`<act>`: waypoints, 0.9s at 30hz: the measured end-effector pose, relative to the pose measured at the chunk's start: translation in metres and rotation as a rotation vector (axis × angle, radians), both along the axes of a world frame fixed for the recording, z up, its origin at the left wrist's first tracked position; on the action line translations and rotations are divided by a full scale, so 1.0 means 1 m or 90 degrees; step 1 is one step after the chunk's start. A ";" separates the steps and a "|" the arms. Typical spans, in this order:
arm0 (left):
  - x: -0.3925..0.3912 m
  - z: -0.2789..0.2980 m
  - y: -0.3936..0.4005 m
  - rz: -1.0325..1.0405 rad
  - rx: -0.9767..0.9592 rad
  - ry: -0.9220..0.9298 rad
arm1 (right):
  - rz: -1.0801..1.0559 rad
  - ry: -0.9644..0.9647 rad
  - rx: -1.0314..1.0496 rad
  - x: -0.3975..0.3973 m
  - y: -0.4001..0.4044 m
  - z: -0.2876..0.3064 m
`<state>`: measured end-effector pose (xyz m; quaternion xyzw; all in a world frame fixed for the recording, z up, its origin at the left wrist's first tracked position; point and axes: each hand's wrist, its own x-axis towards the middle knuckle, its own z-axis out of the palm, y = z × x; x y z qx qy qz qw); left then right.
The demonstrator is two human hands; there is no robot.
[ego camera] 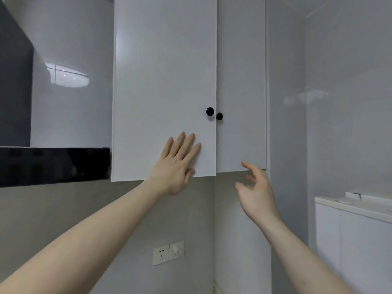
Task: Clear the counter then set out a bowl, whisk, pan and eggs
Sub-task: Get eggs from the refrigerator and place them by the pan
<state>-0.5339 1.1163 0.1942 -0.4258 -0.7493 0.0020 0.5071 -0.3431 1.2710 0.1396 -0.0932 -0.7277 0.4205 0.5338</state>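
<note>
A white wall cabinet hangs in front of me with two doors. My left hand (177,164) lies flat with straight fingers against the lower part of the left door (163,71). That door stands slightly proud of the right door (240,81). Each door carries a black knob, the left knob (210,111) and the right knob (219,116). My right hand (255,192) hovers just below the right door's bottom edge, fingers loosely spread, holding nothing. No bowl, whisk, pan or eggs are in view.
A black range hood (53,165) juts out at the left, level with the cabinet's bottom. A wall socket and switch (168,252) sit on the wall below. A white unit (356,240) with a small round white object on top stands at the right.
</note>
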 end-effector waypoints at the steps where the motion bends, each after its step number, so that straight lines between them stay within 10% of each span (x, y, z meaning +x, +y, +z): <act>1: -0.002 0.000 0.001 0.007 0.000 -0.005 | -0.004 -0.009 0.005 -0.001 -0.001 -0.001; 21: -0.008 0.001 0.004 0.082 -0.067 -0.060 | -0.038 -0.112 0.081 0.029 -0.045 -0.031; 27: 0.039 -0.063 -0.001 -0.095 -0.077 -0.182 | -0.042 -0.223 0.064 0.086 -0.062 -0.085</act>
